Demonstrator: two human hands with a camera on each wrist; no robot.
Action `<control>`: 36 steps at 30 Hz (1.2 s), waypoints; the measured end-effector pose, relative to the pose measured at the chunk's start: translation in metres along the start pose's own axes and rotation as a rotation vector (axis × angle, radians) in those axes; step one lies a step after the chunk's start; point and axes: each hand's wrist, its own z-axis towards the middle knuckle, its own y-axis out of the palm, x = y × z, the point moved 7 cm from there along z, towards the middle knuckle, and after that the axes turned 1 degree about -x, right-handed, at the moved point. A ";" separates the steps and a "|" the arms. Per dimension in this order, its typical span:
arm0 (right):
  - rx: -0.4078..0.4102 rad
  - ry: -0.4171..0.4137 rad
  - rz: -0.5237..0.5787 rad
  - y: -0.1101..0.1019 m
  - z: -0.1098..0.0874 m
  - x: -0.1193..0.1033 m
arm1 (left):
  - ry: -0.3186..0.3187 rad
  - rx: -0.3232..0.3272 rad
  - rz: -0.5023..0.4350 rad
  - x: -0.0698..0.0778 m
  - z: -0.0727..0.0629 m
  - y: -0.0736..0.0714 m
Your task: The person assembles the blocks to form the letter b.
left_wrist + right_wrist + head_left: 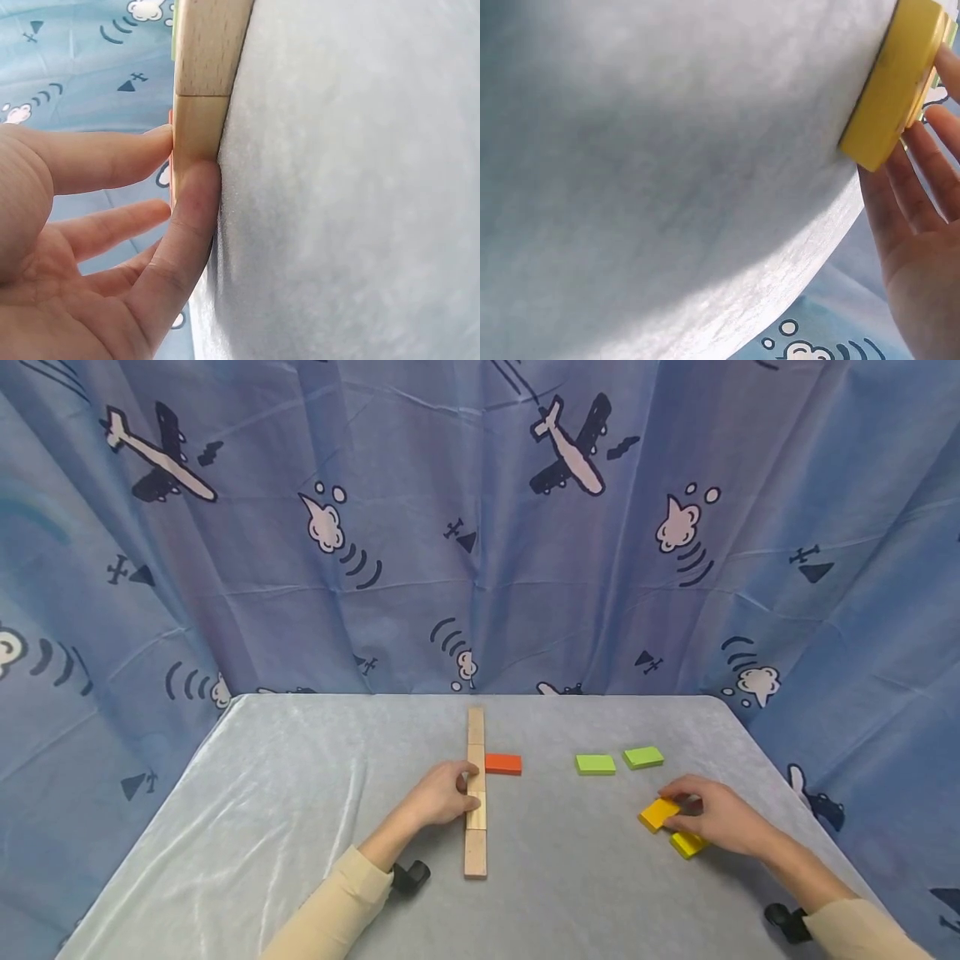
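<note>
A line of plain wooden blocks (476, 852) runs away from me along the middle of the table. My left hand (441, 793) rests its thumb and fingertips against the line's left side and top; in the left wrist view its fingers (196, 199) look fairly straight. An orange-red block (503, 764) lies flat against the line's right side. On the right, my right hand (720, 814) pinches an orange-yellow block (659, 815) between thumb and fingers. Just below it a yellow block (686, 843) lies partly under that hand. The right wrist view shows a yellow block (892, 90) beside the fingers.
Two light green blocks, a left one (596, 765) and a right one (643, 757), lie beyond my right hand. Pale cloth covers the table (300, 793). A blue curtain (420, 527) with printed planes hangs behind it.
</note>
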 end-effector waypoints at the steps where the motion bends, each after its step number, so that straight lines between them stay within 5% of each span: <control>1: 0.000 0.000 -0.010 0.000 0.001 0.000 | 0.002 0.001 0.001 0.000 0.000 0.000; 9: -0.024 0.001 -0.082 0.002 0.008 -0.007 | 0.007 0.006 0.000 0.000 0.001 -0.001; 36: 0.001 -0.084 -0.058 0.024 0.028 -0.046 | 0.002 0.005 0.009 0.000 0.000 0.000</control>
